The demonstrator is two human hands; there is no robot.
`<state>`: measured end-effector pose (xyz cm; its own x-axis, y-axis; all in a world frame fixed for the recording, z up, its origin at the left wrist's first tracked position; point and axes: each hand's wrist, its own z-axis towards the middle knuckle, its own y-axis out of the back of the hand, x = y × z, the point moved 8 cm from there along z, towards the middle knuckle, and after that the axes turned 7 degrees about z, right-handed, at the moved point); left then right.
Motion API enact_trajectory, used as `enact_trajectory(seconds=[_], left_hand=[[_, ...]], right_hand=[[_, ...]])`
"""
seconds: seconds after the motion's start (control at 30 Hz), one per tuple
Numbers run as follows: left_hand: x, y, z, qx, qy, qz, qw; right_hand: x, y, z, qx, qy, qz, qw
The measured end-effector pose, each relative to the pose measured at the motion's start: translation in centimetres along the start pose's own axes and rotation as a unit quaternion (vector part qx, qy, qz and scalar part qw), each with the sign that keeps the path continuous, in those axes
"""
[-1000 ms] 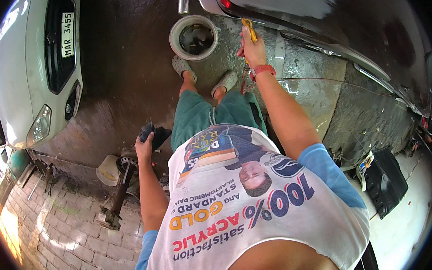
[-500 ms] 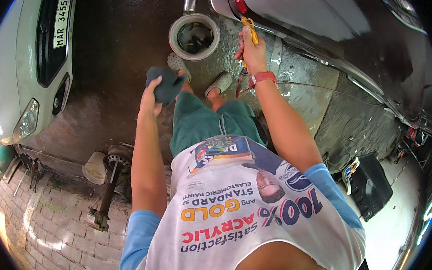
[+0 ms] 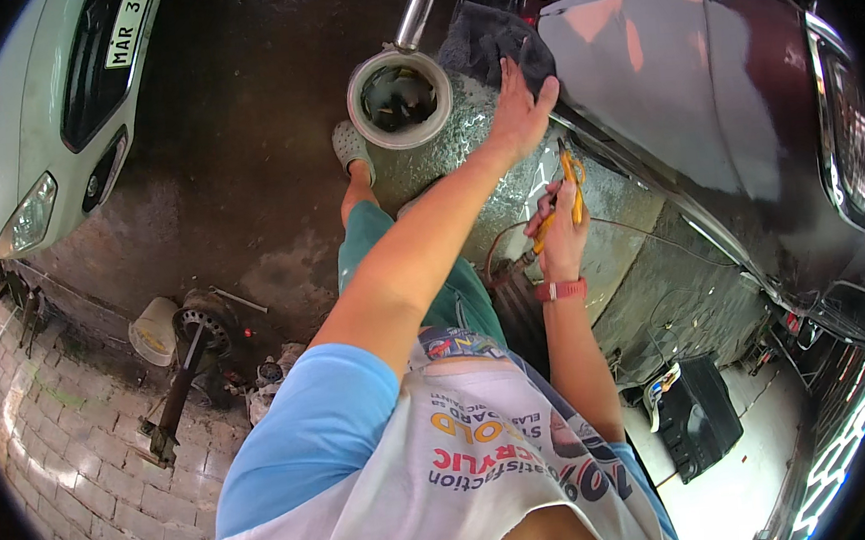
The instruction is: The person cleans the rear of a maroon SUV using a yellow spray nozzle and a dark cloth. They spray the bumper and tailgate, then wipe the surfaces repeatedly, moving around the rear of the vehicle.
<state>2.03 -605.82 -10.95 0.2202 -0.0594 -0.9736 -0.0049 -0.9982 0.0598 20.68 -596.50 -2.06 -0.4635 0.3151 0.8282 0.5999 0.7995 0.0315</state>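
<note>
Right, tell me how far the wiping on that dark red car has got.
Done: the dark grey cloth is up on the dark red car; which parts are already wiped cannot be told. In hand: the left hand presses flat on the cloth at the panel's edge, while the right hand grips a yellow-handled tool with a hose. Left: most of the panel beyond the cloth; the white bucket stands nearby.

bucket [image 3: 399,99] left of cloth [image 3: 493,42] on car [image 3: 702,101]

Two cars were seen, one pale green [image 3: 31,127] and one dark red [image 3: 723,119]; one white bucket [image 3: 399,99], one dark cloth [image 3: 497,40], and one yellow-handled tool [image 3: 566,195] were counted.
</note>
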Motion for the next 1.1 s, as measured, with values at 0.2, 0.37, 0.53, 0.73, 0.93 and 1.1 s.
enact_trajectory(seconds=[0.2,0.37,0.53,0.73,0.93,1.1], left_hand=[[-1.6,1.0,8.2,0.047,-0.010,0.029,0.998],[1.0,1.5,13.6,0.202,0.059,0.163,0.964],[3.1,0.1,4.2,0.042,0.085,0.041,0.995],[8.2,-6.6,-3.6,-0.052,0.157,-0.167,0.972],[4.5,-7.9,-8.0,-0.110,0.290,-0.222,0.925],[4.4,0.3,2.2,-0.093,0.157,-0.029,0.983]], right_hand=[[-1.1,2.0,-1.2,-0.034,-0.006,0.033,0.999],[-1.1,0.9,-1.6,-0.003,0.006,0.022,1.000],[-0.9,-0.9,-2.2,0.007,0.001,0.042,0.999],[-0.3,1.8,-2.6,-0.009,0.017,0.010,1.000],[1.5,4.0,-2.9,-0.032,0.031,0.026,0.999],[1.0,4.6,-3.2,-0.042,0.029,0.035,0.998]])
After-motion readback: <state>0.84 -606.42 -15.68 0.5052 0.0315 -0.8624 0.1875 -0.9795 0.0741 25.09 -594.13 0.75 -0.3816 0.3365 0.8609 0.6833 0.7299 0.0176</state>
